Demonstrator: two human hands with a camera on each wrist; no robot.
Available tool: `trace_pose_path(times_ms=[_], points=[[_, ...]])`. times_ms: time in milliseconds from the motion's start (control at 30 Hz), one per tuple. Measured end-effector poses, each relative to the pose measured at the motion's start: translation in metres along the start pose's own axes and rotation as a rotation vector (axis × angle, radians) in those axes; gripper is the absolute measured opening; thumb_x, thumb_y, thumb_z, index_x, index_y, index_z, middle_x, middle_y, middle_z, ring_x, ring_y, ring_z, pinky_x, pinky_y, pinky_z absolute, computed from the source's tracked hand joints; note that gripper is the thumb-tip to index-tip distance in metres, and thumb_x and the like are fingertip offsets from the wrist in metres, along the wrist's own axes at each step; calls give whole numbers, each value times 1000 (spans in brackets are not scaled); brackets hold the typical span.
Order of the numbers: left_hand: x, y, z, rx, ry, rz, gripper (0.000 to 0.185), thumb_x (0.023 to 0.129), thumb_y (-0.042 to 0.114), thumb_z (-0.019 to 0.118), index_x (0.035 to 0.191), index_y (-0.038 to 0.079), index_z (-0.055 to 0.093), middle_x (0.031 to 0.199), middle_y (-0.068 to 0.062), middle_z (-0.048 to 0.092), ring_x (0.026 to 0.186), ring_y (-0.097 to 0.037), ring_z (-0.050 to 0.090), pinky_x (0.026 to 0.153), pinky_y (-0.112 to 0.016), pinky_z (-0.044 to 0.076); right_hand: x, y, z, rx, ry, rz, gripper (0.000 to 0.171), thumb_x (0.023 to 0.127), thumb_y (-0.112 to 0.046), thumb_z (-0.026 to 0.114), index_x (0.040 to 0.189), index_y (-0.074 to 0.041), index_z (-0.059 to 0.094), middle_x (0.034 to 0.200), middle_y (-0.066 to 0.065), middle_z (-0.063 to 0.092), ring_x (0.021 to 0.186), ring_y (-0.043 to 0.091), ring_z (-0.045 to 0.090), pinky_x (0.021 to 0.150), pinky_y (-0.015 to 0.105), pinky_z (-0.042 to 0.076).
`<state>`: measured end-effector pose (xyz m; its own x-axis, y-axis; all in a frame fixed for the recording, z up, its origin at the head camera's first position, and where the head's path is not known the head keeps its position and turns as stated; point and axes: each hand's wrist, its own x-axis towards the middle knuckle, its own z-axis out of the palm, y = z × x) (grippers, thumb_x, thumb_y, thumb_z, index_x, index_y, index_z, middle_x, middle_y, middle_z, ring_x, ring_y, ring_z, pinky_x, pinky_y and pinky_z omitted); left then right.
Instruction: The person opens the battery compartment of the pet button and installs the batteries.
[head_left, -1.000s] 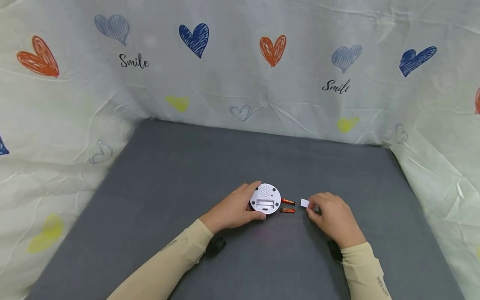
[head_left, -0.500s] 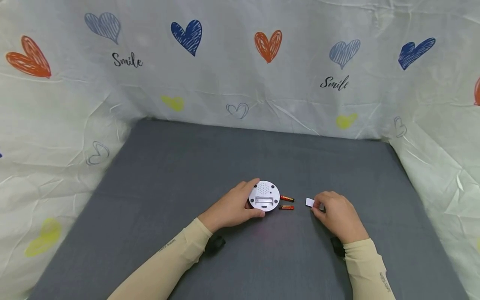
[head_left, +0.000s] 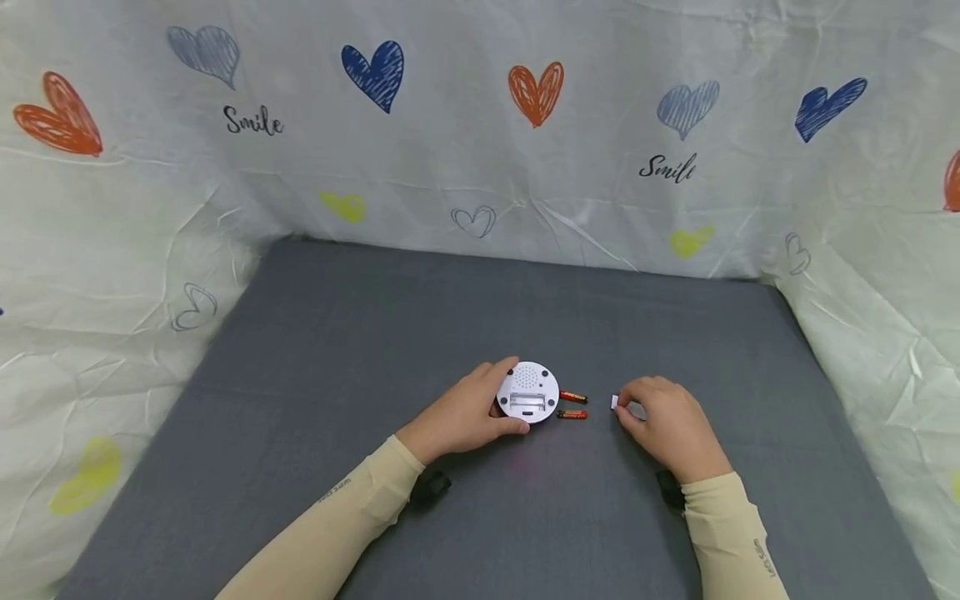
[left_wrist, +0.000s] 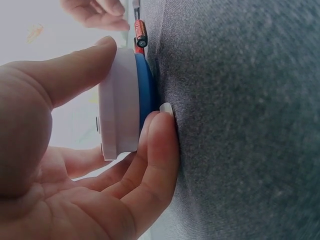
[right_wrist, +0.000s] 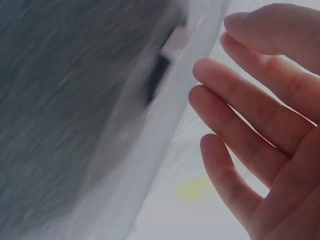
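Note:
My left hand [head_left: 468, 417] grips a round white device [head_left: 527, 379] by its left side, thumb and fingers curled about its rim. A battery compartment [head_left: 528, 402] faces up uncovered, and a blue part [left_wrist: 145, 85] faces the table. Two red-and-black batteries [head_left: 573, 414] lie just right of the device. Farther right, my right hand [head_left: 671, 421] hovers with fingers loosely bent; the right wrist view shows nothing between thumb and forefinger. Near its fingertips a small white piece [head_left: 614, 402] is partly hidden; in the right wrist view a blurred white-and-dark item [right_wrist: 172, 47] lies apart from the fingers.
A dark grey cloth [head_left: 420, 317] covers the table. White sheeting [head_left: 465, 150] printed with hearts stands behind it and along both sides. A black wrist strap [head_left: 431, 487] shows beneath the left wrist.
My right hand went right with the white piece, then shifted slightly back left. Its fingers now appear to have let go. The left hand keeps its hold on the device.

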<state>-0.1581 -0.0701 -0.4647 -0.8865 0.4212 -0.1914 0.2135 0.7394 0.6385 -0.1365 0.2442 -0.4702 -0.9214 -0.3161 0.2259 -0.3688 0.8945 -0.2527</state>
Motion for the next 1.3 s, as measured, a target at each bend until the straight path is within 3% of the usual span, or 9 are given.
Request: trace_pose_path(times_ms=[233,467,900,1300], points=[[-1,-1,2,-2,8,2,96,93,44,86,170,20,34,139,-7,59,87,-13,60,79,-32,51,25,-18,4,-12,-30,-75,6,92,-14,86,94,-14,81,95,2,78,89,23,71,84,48,59],[0,-4,4,-8,5,31,97,93,45,86,170,19,33,137,-8,59,83,-11,60,76,-30,51,39,-31,21,-14,-91,-115,7,91,-17,88,96,-16,83,93,-2,76,86,21,71,81,44,59],[-3,-7,3,-6,13,22,97,93,45,86,170,18,33,142,-8,58,85,-11,60,77,-30,51,37,-41,18,-19,-71,-101,7,91,-12,87,97,-15,83,89,-2,71,81,18,65,77,40,57],[-5,-7,2,-7,11,36,97,93,46,86,170,18,33,142,-9,58,85,-11,61,76,-30,52,43,-63,-4,9,50,-176,9,90,-9,87,97,-13,83,93,0,76,85,20,68,78,41,58]])
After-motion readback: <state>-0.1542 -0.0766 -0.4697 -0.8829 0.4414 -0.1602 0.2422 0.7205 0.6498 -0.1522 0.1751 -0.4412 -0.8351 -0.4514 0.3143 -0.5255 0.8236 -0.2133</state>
